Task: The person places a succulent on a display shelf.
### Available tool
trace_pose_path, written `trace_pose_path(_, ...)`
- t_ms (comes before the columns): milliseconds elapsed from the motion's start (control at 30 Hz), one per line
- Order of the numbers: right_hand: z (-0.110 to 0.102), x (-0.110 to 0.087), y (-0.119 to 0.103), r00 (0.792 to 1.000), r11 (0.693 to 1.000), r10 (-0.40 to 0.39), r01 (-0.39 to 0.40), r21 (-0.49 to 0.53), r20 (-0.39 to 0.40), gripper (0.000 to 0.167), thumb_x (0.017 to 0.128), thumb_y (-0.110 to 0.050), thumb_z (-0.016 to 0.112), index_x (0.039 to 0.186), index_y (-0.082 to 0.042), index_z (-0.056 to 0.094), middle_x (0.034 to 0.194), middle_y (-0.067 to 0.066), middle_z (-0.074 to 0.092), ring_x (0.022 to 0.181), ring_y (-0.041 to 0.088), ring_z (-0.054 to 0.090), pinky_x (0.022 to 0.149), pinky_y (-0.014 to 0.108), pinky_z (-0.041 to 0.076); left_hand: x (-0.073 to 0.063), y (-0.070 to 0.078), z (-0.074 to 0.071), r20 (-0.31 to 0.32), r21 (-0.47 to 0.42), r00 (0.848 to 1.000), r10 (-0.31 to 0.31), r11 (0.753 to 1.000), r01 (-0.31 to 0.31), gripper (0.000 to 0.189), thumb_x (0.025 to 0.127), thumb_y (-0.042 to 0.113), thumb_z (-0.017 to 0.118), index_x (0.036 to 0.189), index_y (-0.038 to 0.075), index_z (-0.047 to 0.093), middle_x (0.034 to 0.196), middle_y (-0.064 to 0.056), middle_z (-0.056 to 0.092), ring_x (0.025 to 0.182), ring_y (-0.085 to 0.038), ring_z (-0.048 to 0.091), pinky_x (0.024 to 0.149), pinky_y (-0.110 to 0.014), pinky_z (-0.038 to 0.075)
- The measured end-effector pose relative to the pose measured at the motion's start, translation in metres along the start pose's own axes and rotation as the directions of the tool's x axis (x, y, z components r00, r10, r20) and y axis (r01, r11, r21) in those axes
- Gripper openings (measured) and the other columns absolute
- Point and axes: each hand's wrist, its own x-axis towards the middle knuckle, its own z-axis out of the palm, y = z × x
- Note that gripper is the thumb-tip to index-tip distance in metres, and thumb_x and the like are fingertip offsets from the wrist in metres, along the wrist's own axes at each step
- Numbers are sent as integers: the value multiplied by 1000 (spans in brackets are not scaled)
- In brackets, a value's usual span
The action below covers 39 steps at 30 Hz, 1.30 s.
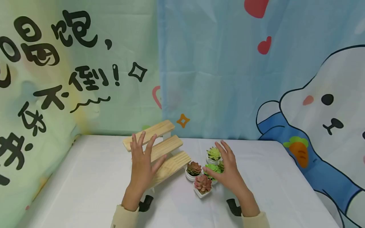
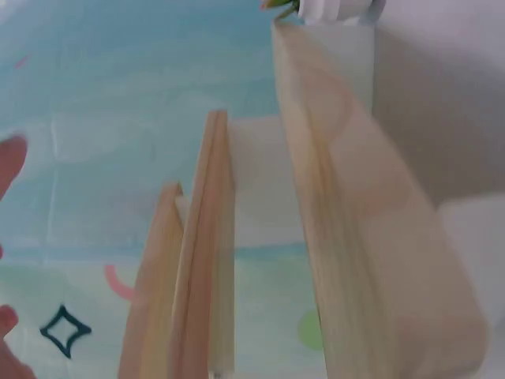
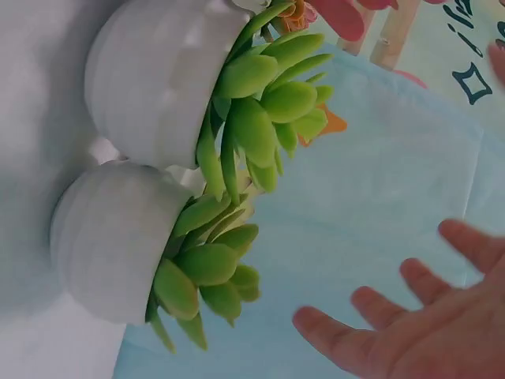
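A small three-tier wooden shelf (image 1: 168,148) with pale slats and white supports stands at an angle on the table. My left hand (image 1: 141,169) is raised at its left side with fingers spread, overlapping the slats in the head view; it grips nothing. Several potted succulents cluster right of the shelf, among them a pink one (image 1: 203,184), a reddish-brown one (image 1: 194,169) and a yellow-green one (image 1: 214,154). Beside them is my right hand (image 1: 230,174), fingers apart and holding nothing, partly hiding a green plant. The right wrist view shows two round white pots (image 3: 154,87) with green leaves.
A white cloth covers the table (image 1: 82,183). Behind it hangs a printed curtain (image 1: 211,79) with lettering, hearts and a white cartoon animal. Black straps (image 1: 146,203) show at both wrists, above cream sleeves.
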Motion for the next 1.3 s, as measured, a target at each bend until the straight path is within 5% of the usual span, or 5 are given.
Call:
trace_pose_path(333, -25, -16, 17, 930, 917, 365, -366, 161, 37, 72, 89, -13, 72, 147, 1, 31, 149, 28, 28, 136, 45, 26, 105, 60, 32, 3, -26, -18, -80, -178, 957, -279, 948, 262, 57, 98, 22, 61, 145, 6, 34, 152, -28, 13, 142, -56, 3, 100, -74, 28)
trace_pose_path(600, -28, -27, 43, 855, 848, 488, -512, 135, 177, 86, 86, -12, 75, 150, 5, 20, 149, 32, 21, 136, 50, 24, 106, 62, 33, 0, -39, -20, 35, -407, 838, -545, 758, 510, 65, 101, 15, 52, 150, -6, 15, 147, -33, 13, 136, -50, 24, 107, -65, 28)
trace_pose_path(733, -24, -25, 52, 815, 808, 529, -569, 152, 235, 87, 85, -12, 76, 149, 5, 20, 147, 32, 27, 130, 48, 34, 98, 54, 44, -1, -42, -19, 90, -474, 794, -601, 676, 564, 61, 101, 9, 48, 148, -11, 15, 145, -35, 19, 128, -51, 38, 104, -60, 37)
trace_pose_path(967, -18, -24, 63, 815, 807, 535, -571, 152, 223, 79, 82, -10, 78, 143, 9, 31, 138, 33, 38, 110, 39, 50, 76, 34, 49, -2, -45, -21, 116, -500, 795, -595, 657, 564, 57, 100, 3, 48, 147, -12, 18, 136, -36, 37, 122, -52, 48, 105, -57, 37)
trace_pose_path(1300, -11, -20, 67, 812, 801, 545, -578, 156, 208, 73, 80, -7, 77, 138, 10, 36, 129, 30, 44, 101, 32, 50, 69, 30, 44, -1, -46, -21, 131, -490, 794, -594, 657, 573, 57, 100, 4, 49, 147, -10, 19, 132, -35, 42, 123, -50, 49, 103, -57, 40)
